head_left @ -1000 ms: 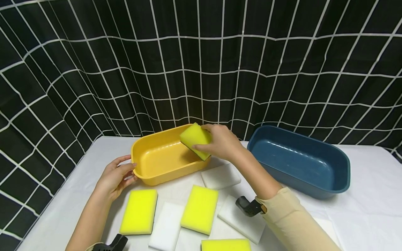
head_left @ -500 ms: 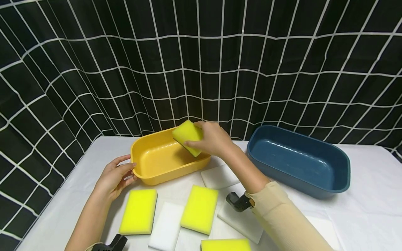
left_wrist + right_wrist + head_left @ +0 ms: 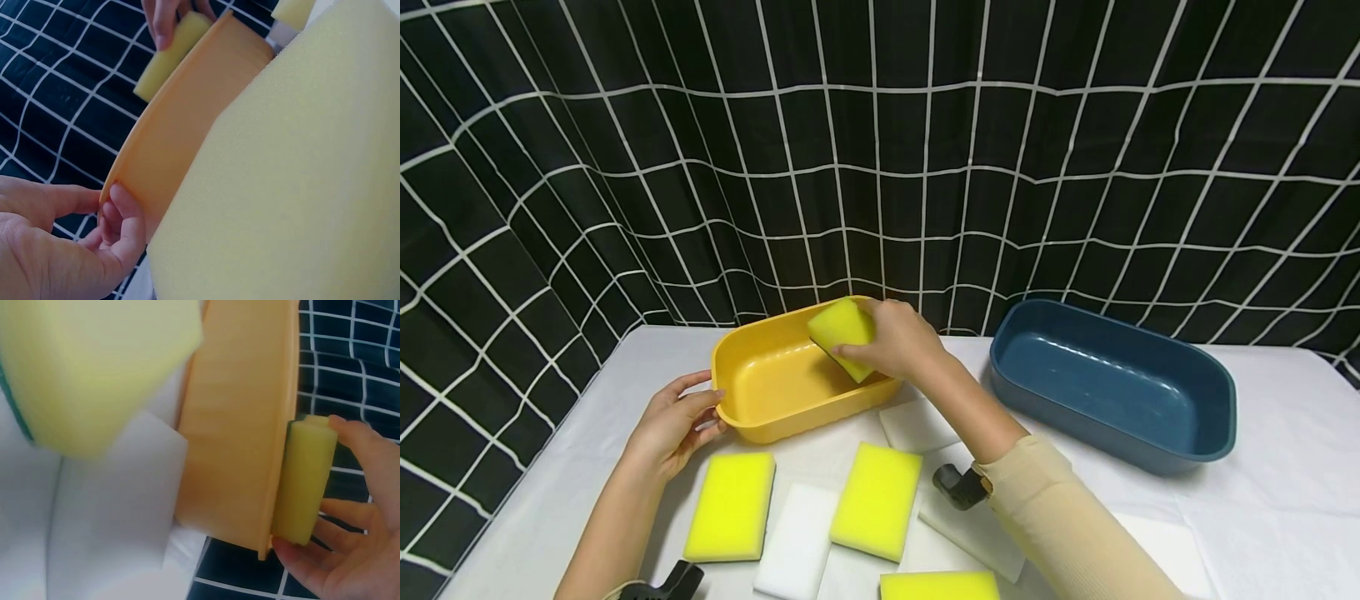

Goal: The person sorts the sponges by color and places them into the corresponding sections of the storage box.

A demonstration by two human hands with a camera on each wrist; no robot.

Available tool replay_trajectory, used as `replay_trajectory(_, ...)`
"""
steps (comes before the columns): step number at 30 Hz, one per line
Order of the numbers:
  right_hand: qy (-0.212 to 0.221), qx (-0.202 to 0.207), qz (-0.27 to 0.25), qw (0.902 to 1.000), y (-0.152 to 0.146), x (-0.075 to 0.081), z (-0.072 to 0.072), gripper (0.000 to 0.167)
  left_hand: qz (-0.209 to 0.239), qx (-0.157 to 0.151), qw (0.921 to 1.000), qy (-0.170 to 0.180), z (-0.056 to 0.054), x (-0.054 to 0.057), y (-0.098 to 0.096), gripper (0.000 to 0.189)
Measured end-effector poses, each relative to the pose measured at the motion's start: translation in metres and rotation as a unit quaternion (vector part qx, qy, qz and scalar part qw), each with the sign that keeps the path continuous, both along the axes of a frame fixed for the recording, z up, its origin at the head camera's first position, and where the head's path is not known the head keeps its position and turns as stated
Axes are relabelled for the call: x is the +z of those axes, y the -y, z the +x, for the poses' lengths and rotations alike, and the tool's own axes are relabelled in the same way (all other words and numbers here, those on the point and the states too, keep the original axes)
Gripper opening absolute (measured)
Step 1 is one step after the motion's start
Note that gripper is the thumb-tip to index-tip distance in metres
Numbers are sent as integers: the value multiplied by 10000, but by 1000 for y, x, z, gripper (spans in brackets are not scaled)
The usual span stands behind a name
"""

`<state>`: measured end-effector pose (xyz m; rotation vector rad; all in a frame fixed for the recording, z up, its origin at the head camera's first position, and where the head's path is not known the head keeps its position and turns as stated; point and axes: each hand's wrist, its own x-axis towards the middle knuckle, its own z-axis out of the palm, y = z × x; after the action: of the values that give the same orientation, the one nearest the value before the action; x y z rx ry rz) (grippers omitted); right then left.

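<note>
My right hand (image 3: 898, 337) grips a yellow sponge (image 3: 841, 333) with a dark underside, its thumb on the near side. The sponge is tilted, its lower part inside the right end of the yellow tub (image 3: 808, 421). In the right wrist view the sponge (image 3: 306, 481) shows just past the tub's rim. At the tub's left end, my left hand (image 3: 673, 425) pinches the rim. In the left wrist view, fingers of the left hand (image 3: 69, 244) lie on both sides of that rim. The tub's visible floor holds nothing else.
Yellow sponges (image 3: 730, 507) and white sponge blocks (image 3: 797, 537) lie scattered on the white cloth in front of the tub. A dark blue tub (image 3: 1097, 354) stands at the right. Behind both hangs a black cloth with white grid lines (image 3: 902, 167).
The right hand has carried the sponge leftward, and in the last half second slightly down into the yellow tub. The left hand stays on the rim.
</note>
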<state>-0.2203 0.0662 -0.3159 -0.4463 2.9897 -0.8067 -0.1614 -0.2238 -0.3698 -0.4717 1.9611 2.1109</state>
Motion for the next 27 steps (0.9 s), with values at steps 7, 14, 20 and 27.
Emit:
replay_trajectory(7, -52, -19, -171, 9998, -4, -3, 1, 75, 70, -5, 10000, -44, -1, 0, 0, 68)
replay_trajectory(14, -48, 66, -323, 9994, -9, -1, 2, 76, 73, -11, 10000, -25, 0, 0, 0, 67)
replay_trajectory(20, -55, 72, -482, 9988, -13, 1, 7, 72, 101, -39, 9999, -44, 0, 0, 1, 67)
replay_trajectory(27, -71, 77, -546, 9985, -19, 3, 15, 70, 109, -46, 9999, -49, 0, -1, 1, 67)
